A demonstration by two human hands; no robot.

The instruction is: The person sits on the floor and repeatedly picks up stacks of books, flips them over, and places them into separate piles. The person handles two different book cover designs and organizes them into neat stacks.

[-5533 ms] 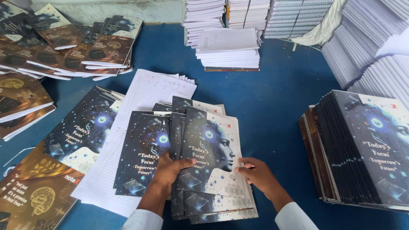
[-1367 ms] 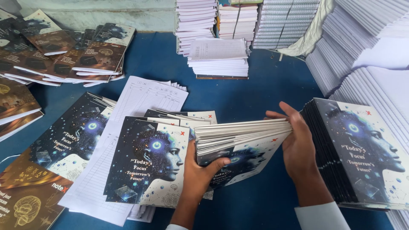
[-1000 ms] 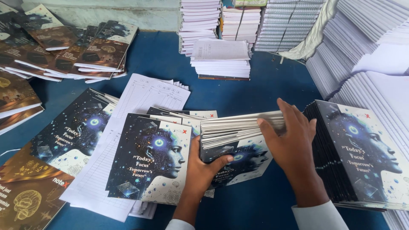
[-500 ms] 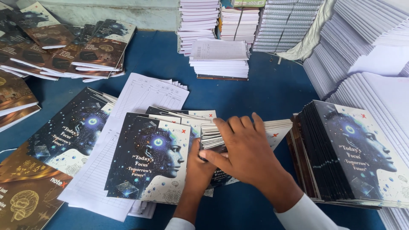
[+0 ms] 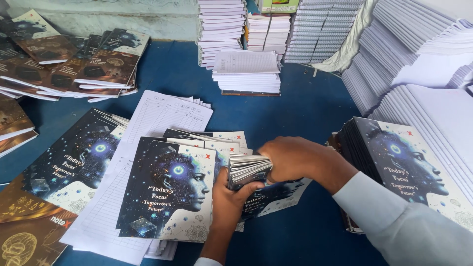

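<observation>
My left hand (image 5: 230,198) grips the near edge of a thick bundle of dark notebook covers (image 5: 249,170) printed with a glowing head in profile. My right hand (image 5: 295,157) presses down on top of the same bundle, fingers curled over its edge. The bundle lies on the blue table (image 5: 305,108) beside a fanned pile of the same covers (image 5: 170,189) to its left. A tall stack of matching covers (image 5: 404,167) stands at the right, close to my right forearm.
White ruled sheets (image 5: 157,123) lie under the fanned pile. Brown-covered books (image 5: 79,64) are spread at the back left, with more at the left edge (image 5: 19,231). Stacks of white paper pads (image 5: 246,71) stand at the back and along the right side (image 5: 433,98).
My right hand has swung from the bundle's right end over its top and now presses it down. The lifted bundle has been lowered toward the table. The left hand keeps its grip.
</observation>
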